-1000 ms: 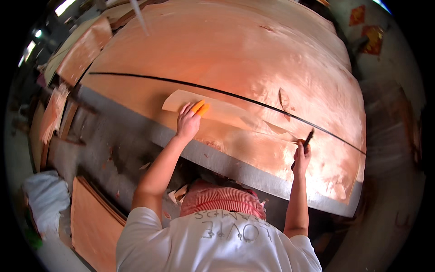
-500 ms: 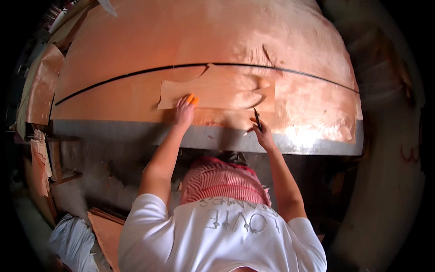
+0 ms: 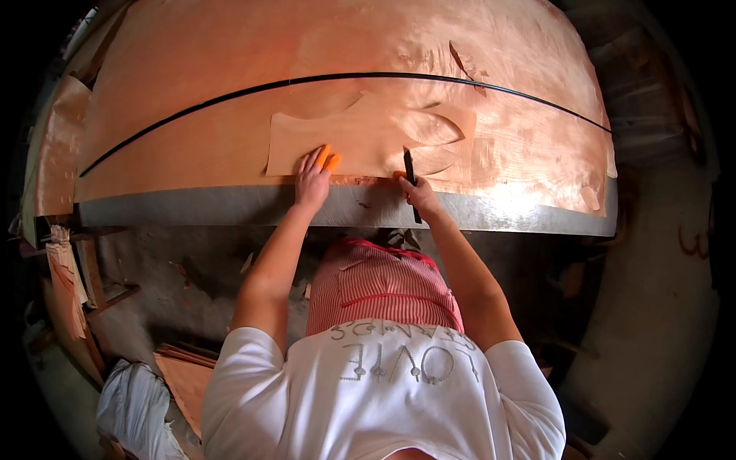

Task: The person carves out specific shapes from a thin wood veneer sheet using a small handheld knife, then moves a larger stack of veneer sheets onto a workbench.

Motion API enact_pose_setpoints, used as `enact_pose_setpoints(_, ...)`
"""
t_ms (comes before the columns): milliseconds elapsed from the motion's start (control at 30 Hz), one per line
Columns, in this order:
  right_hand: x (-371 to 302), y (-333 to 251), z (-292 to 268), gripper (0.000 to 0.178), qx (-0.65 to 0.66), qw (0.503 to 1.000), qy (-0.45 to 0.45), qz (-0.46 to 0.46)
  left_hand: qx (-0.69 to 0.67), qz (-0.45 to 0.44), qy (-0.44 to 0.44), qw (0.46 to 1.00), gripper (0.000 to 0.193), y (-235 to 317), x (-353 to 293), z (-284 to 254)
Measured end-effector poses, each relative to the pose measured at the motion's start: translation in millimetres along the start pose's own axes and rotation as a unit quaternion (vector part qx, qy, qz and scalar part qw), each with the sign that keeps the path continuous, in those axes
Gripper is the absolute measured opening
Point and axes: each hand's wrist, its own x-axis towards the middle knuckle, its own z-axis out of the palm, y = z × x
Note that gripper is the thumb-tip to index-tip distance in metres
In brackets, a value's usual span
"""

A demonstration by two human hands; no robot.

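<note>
My left hand (image 3: pixel 313 182) lies on a loose piece of thin wood veneer (image 3: pixel 337 138), its fingers stretched out and orange covers on some fingertips. This piece has a wavy far edge and leaf-shaped cuts at its right end, where a pointed flap (image 3: pixel 433 126) stands out. To the right, my right hand (image 3: pixel 423 201) is closed around a slim black knife (image 3: pixel 410 172). Its upper end points away from me, over the near edge of the veneer by the cuts; whether the tip touches is too small to tell. An orange cover shows on a right fingertip.
A large veneer sheet (image 3: pixel 222 84) covers the grey-edged worktable (image 3: pixel 169 205). A long black strip (image 3: pixel 307 78) crosses it, curved in this view. Beyond the strip lies a dark sliver (image 3: pixel 460 57). Veneer offcuts (image 3: pixel 65 268) and a pale plastic bag (image 3: pixel 134 406) are at the left.
My right hand has moved left with the knife, which now stands more upright in view. My left hand stays on the veneer piece. The view has shifted slightly.
</note>
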Motion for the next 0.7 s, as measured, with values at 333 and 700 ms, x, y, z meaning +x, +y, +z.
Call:
enact_pose_setpoints(333,4,35,5,0.031,-0.190,0.970,0.092,-0.121,-0.004,-0.044,-0.077,0.996,0.064,25,-28,-9)
enact_pose_setpoints(700,6,43,9,0.030,-0.189,0.966,0.129,-0.119,-0.007,-0.083,-0.021,0.996,0.049,29,-28,8)
